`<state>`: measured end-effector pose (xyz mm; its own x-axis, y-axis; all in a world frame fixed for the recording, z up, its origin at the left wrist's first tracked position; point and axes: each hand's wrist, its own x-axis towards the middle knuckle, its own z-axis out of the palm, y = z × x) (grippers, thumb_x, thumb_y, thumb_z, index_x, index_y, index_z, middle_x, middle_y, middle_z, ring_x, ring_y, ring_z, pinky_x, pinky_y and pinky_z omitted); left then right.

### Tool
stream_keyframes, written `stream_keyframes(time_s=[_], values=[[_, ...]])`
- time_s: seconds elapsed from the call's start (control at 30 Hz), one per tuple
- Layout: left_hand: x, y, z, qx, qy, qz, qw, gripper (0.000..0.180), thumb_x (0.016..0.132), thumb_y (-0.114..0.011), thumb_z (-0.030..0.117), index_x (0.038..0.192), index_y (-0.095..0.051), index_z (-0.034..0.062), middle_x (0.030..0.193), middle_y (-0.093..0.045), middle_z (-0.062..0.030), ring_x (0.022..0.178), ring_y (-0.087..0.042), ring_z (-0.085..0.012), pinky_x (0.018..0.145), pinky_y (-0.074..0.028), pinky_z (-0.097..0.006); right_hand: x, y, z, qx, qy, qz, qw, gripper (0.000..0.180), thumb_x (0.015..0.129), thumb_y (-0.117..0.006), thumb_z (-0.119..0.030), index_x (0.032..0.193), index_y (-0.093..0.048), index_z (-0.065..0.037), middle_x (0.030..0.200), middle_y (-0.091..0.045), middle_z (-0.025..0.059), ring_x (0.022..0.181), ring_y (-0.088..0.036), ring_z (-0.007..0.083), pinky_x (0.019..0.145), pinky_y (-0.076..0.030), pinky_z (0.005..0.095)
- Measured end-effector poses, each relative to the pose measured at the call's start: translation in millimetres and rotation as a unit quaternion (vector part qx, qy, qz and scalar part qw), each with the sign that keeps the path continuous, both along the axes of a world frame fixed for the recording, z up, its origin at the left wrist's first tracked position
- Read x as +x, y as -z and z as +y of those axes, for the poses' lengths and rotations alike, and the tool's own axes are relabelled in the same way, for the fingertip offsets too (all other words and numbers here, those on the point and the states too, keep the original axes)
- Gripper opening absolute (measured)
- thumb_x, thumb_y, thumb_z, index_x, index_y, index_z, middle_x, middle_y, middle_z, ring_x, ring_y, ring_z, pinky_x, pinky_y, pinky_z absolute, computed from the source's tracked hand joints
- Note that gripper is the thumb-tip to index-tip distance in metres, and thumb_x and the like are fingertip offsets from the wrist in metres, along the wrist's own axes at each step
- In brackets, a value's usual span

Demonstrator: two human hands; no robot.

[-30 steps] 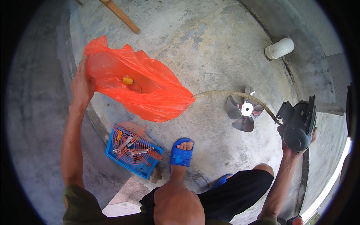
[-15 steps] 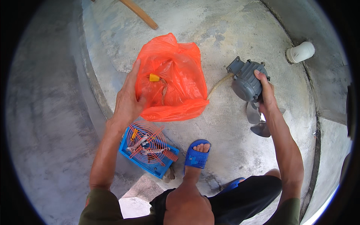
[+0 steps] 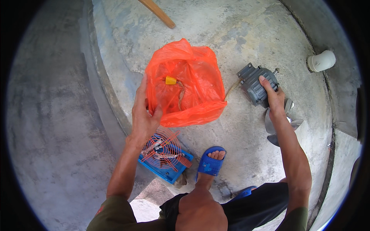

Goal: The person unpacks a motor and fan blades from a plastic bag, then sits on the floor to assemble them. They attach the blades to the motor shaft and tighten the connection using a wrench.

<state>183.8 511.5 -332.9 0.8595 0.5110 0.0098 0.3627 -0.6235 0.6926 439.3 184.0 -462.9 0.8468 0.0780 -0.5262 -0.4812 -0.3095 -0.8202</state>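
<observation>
My right hand (image 3: 273,97) grips a grey finned electric motor (image 3: 254,90), thumb across its housing. Metal fan blades (image 3: 273,125) stick out beside my wrist, partly covered by it. A pale cable (image 3: 232,89) runs from the motor to an orange-red plastic bag (image 3: 204,86) on the concrete. The bag's mouth gapes upward, and a small yellow piece (image 3: 170,80) shows inside near a length of cable. My left hand (image 3: 145,115) holds the bag's left edge, its thumb at the near corner and the other fingers along the side, partly hidden.
Near my left forearm, a blue tray (image 3: 166,176) carries metal tools under a round red wire fan guard (image 3: 162,148). A wooden bar (image 3: 158,13) lies at the far side. A white pipe end (image 3: 322,61) juts out by the right wall. My sandalled foot (image 3: 211,161) stands beside the tray.
My left hand has closed on the bag's left edge, and the bag's mouth is spread wider. The motor has tilted in my right hand. The whole view has shifted slightly.
</observation>
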Motion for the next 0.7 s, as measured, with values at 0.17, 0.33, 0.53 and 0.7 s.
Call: stream_keyframes(time_s=[0.17, 0.33, 0.53, 0.7], values=[[-1.2, 8.1, 1.4, -0.05, -0.013, -0.037, 0.998, 0.094, 0.09, -0.062, -0.016, 0.172, -0.026, 0.0109, 0.169, -0.043, -0.0163, 0.121, -0.07, -0.0215, 0.086, -0.06, -0.029, 0.7, -13.3, 16.6, -0.082, 0.001, 0.003, 0.997, 0.12, 0.073, -0.088, -0.073, 0.147, -0.051, 0.014, 0.134, -0.064, 0.0311, 0.122, -0.067, 0.0388, 0.107, -0.054, 0.0419], [-2.3, -1.7, -0.7, -0.087, -0.043, -0.012, 0.995, 0.095, 0.09, -0.061, -0.017, 0.173, -0.025, 0.0116, 0.166, -0.048, -0.0161, 0.109, -0.07, -0.0166, 0.077, -0.057, -0.026, -4.8, -34.0, 20.0, -0.222, -0.114, -0.239, 0.938, 0.089, 0.09, -0.077, -0.064, 0.144, -0.059, 0.005, 0.122, -0.068, 0.0247, 0.108, -0.07, 0.0353, 0.091, -0.057, 0.0384], [-11.2, 4.0, -5.2, -0.089, -0.035, -0.031, 0.995, 0.095, 0.095, -0.061, -0.013, 0.175, -0.016, 0.0128, 0.167, -0.044, -0.02, 0.096, -0.071, -0.0109, 0.071, -0.049, -0.021, -67.5, -72.4, 111.9, 0.008, -0.366, -0.387, 0.846, 0.023, 0.097, -0.07, -0.023, 0.109, -0.073, -0.003, 0.095, -0.07, 0.017, 0.086, -0.072, 0.0388, 0.079, -0.058, 0.0464], [-13.9, 2.4, -25.3, -0.135, -0.027, -0.058, 0.989, 0.09, 0.098, -0.06, -0.011, 0.173, -0.015, 0.0063, 0.163, -0.047, -0.0222, 0.097, -0.072, -0.0128, 0.073, -0.051, -0.021, -113.5, -12.7, 230.0, -0.151, -0.488, -0.284, 0.812, 0.018, 0.089, -0.075, -0.014, 0.102, -0.072, -0.002, 0.092, -0.075, 0.0225, 0.088, -0.077, 0.036, 0.072, -0.059, 0.0489]])
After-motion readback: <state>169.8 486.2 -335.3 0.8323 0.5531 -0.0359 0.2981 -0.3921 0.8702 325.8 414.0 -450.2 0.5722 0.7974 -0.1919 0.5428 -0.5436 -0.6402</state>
